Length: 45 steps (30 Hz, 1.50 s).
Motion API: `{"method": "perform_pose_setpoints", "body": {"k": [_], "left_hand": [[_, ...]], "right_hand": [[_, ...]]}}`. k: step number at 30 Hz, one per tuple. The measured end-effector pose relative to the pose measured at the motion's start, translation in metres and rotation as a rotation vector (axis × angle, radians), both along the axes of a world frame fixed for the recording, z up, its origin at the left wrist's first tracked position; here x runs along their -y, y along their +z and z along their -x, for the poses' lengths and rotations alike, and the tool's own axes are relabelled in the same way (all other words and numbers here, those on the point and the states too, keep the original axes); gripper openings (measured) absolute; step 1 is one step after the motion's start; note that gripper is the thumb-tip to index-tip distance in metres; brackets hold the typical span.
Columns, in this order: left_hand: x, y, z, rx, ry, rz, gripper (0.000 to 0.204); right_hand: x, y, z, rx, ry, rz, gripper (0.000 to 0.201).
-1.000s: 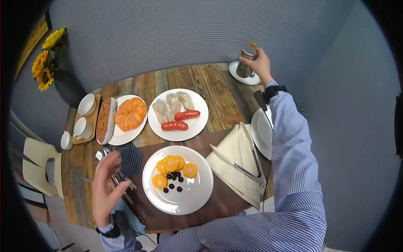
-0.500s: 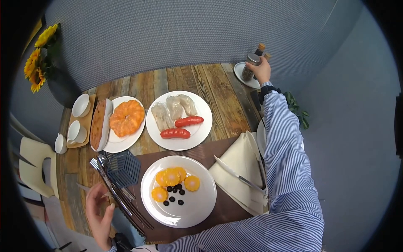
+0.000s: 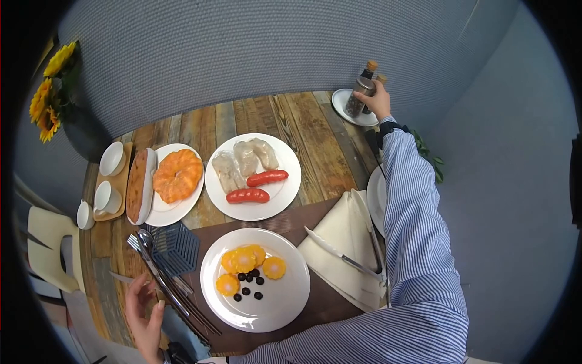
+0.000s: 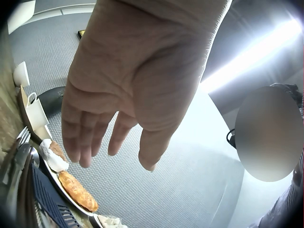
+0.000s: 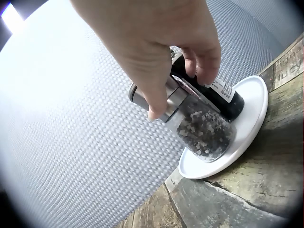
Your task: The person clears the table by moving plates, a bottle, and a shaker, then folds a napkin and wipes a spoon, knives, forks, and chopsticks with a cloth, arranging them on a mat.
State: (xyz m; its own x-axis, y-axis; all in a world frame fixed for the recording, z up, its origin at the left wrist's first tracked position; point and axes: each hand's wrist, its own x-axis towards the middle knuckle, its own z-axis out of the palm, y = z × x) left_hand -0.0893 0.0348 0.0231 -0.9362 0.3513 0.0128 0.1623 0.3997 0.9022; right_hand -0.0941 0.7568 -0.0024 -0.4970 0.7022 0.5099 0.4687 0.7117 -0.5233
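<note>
Illumination is even and diffuse in the head view, with soft shadows. Fisheye distortion curves the edges inside a black vignette. Left wrist view: a bright ceiling strip produces glare; the near hand point(image 4: 137, 80) appears soft. Right wrist view: upper-left corner overexposed.

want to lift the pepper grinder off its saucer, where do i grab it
Grip the metal top of the grinder from above, where the right hand pinches it now. It leans, a dark bottle crowds one side, and the saucer rims its base.
</note>
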Motion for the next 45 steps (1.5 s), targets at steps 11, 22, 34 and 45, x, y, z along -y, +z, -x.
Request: {"method": "perform_pose_setpoints", "body": {"k": [11, 22, 34, 45], "left_hand": [[0.004, -0.005, -0.003, 0.007, -0.03, 0.04, 0.058], [0.004, -0.002, -0.006, 0.018, -0.016, 0.004, 0.056], [0.008, -0.004, -0.006, 0.017, -0.01, -0.004, 0.05], [0.013, -0.007, -0.007, 0.061, 0.034, -0.048, 0.046]], "right_hand": [[-0.041, -0.008, -0.006, -0.012, 0.213, 0.28, 0.079], [-0.016, 0.001, -0.002, 0.163, 0.034, -0.214, 0.064], [-0.03, 0.002, 0.001, 0.102, 0.156, -0.102, 0.055], [-0.027, 0.0, -0.003, -0.16, 0.043, 0.038, 0.064]]}}
